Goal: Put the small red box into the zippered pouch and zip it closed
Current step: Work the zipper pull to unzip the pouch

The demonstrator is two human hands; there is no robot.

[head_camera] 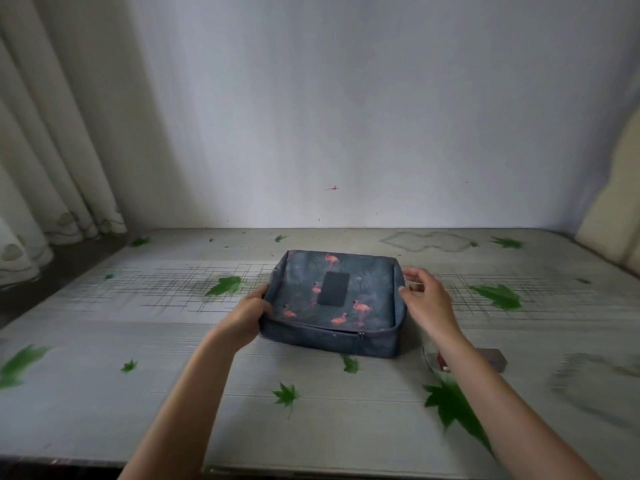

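Pouch lies between both hands on table. Left hand grips its near-left corner. Right hand spread loose, empty, just beside right edge. Small red thing half-hidden behind right forearm.

Beyond the left hand and right hand, a plain pale wall in soft, dim light. Far out past the left hand, cream curtains in long folds, down to a dark strip. Under both hands, a pale surface printed with green leaves and thin grid lines. Far past the right hand, a cream padded shape.
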